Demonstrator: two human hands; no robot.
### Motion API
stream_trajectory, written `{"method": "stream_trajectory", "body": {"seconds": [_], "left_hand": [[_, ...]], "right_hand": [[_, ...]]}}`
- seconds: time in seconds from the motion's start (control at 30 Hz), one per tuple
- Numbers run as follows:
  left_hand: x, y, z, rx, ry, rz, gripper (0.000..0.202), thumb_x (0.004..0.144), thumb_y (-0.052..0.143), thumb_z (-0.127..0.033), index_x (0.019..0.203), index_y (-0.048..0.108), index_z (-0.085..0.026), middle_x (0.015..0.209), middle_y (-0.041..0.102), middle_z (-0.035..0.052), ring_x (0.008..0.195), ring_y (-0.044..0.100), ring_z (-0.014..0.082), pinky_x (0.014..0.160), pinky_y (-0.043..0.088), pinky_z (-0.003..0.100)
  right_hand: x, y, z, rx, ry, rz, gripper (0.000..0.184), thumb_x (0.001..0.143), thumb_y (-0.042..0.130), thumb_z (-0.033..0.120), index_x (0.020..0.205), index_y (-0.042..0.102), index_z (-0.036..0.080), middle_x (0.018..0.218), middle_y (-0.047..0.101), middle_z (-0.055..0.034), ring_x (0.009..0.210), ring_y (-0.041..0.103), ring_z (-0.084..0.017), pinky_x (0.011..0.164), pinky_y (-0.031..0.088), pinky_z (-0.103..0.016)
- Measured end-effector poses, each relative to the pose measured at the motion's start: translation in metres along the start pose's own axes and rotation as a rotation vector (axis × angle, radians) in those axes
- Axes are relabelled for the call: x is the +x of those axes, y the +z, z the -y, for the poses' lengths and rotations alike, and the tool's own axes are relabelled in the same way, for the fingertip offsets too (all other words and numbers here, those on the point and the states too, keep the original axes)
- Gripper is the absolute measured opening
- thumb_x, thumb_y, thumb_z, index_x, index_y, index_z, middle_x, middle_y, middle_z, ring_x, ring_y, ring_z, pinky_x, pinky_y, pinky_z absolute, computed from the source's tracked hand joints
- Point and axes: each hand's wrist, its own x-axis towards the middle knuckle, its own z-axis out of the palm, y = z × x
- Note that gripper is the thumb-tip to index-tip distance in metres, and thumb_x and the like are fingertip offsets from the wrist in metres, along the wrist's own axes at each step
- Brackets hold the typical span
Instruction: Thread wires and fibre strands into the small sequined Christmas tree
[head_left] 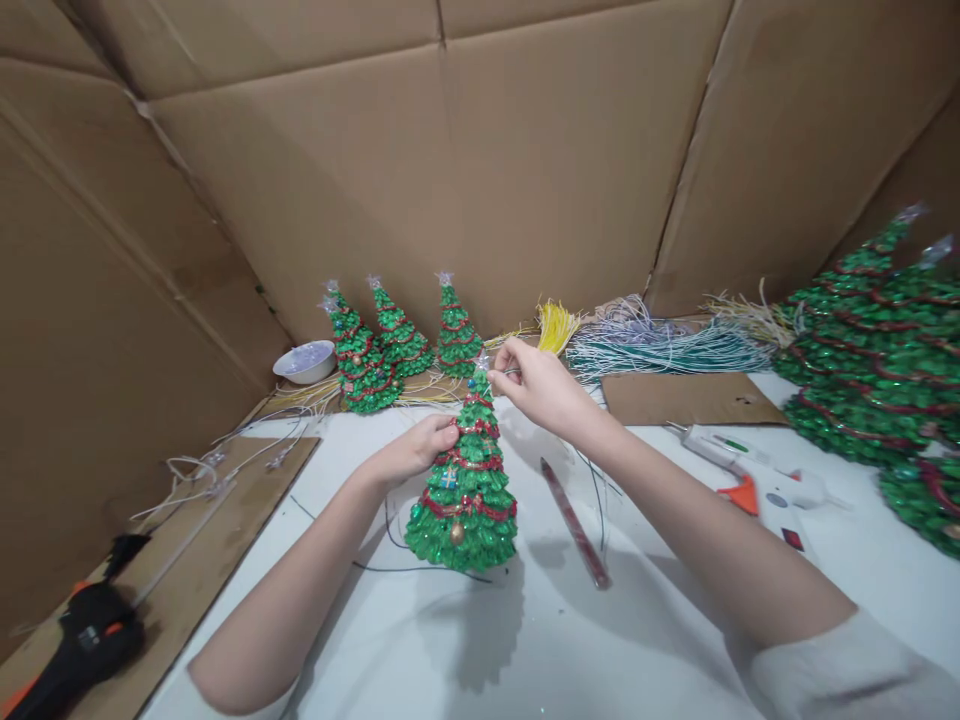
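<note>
A small green Christmas tree (466,490) with red garland and gold baubles is held upright over the white table, its shadow falling below it. My left hand (420,447) grips it from the left side, the thumb resting on the branches. At the top sits a clear star (482,362). My right hand (536,385) is pinched beside the star, with a thin wire at the fingertips. Whether the fingers touch the star I cannot tell. Dark thin wires (420,570) lie under and behind the tree. A dark red pen-like stick (574,525) lies to the right.
Several finished-looking trees (457,325) stand at the back, near a white bowl (306,362). Wire bundles (667,345) and a cardboard piece (690,398) lie behind. A white glue gun (765,480) and larger trees (862,350) are right; a black glue gun (97,630) is left.
</note>
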Motion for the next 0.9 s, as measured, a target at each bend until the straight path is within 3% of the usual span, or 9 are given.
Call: {"method": "stream_trajectory", "body": {"seconds": [0.47,0.7,0.9], "left_hand": [[0.003,0.007,0.019,-0.281,-0.139,-0.099,0.049,0.066,0.06,-0.059,0.087,0.067,-0.015,0.076,0.07,0.0058,0.069,0.063,0.0211,0.07,0.048,0.031],[0.006,0.008,0.021,-0.379,-0.202,-0.138,0.048,0.067,0.062,-0.055,0.091,0.065,-0.014,0.082,0.071,0.0074,0.075,0.065,0.0213,0.075,0.048,0.031],[0.009,0.013,0.02,-0.433,-0.221,-0.162,0.043,0.075,0.056,-0.05,0.1,0.061,-0.015,0.089,0.071,0.0081,0.085,0.065,0.0219,0.084,0.046,0.033]], "right_hand": [[0.004,0.018,-0.01,-0.015,0.017,0.089,0.012,0.077,0.056,0.017,0.065,0.054,0.015,0.064,0.058,-0.001,0.06,0.05,-0.011,0.058,0.031,-0.021],[0.011,0.015,-0.02,-0.012,0.057,0.183,0.015,0.079,0.044,0.005,0.079,0.056,0.013,0.083,0.065,-0.0055,0.073,0.055,-0.011,0.064,0.035,-0.019],[0.013,0.029,-0.033,-0.056,0.117,0.191,0.016,0.078,0.043,0.006,0.073,0.057,0.012,0.074,0.063,-0.0071,0.067,0.054,-0.013,0.062,0.034,-0.021]]}}
